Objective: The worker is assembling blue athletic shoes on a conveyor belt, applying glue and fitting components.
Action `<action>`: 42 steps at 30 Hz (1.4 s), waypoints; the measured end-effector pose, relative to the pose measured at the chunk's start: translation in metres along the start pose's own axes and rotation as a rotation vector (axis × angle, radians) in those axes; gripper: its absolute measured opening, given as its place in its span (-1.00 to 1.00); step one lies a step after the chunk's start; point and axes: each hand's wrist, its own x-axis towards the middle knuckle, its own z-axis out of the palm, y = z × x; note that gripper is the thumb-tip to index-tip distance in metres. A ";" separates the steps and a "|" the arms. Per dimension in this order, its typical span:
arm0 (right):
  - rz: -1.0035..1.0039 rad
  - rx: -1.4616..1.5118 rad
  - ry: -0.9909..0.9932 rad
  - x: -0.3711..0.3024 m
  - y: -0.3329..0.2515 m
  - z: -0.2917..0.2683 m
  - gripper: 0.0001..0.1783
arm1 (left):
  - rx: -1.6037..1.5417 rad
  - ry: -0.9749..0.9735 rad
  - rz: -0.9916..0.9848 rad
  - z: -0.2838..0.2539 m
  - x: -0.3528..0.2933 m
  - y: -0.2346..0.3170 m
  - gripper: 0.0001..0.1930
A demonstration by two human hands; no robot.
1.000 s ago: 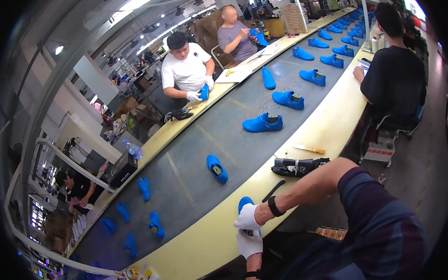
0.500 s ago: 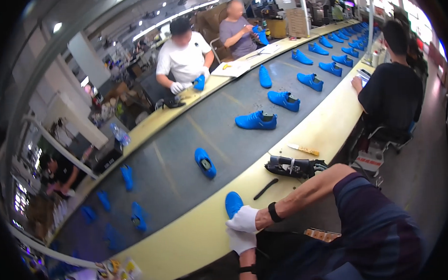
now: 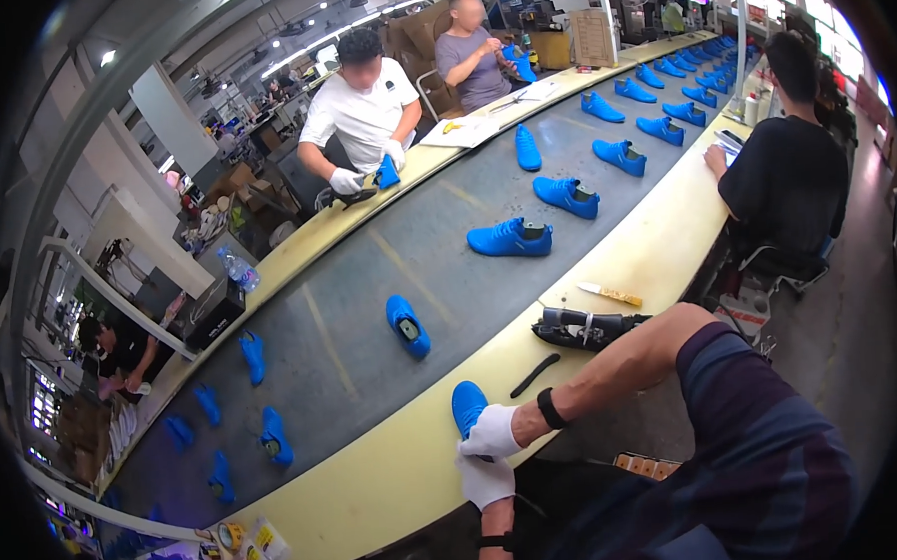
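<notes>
The blue shoe [image 3: 467,403] is seen by the near edge of the yellow surface [image 3: 378,503], its ankle end gripped by the right hand [image 3: 492,432]. The left hand's [image 3: 486,481] grip cannot be told. Probably light and bendy, best held at the heel.

blue shoes [image 3: 502,240] on grey belt [image 3: 481,291]

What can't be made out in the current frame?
All head view:
- Rear of the near blue shoe: covered by the right hand and left hand.
- Finger grip: hands overlap.
- Black device, right end: behind the right forearm.
- Farthest shoes: too small to count.
</notes>
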 end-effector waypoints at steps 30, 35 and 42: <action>-0.043 -0.115 -0.163 0.019 0.005 0.002 -0.80 | -0.071 0.031 -0.030 0.024 0.003 -0.009 -0.63; -0.025 -0.098 -0.177 0.021 -0.001 0.004 -0.77 | -0.077 0.048 0.031 0.036 0.004 -0.032 -0.58; -0.055 -0.115 -0.105 0.016 -0.014 0.024 -0.79 | -0.065 0.009 0.041 0.045 -0.010 -0.056 -0.38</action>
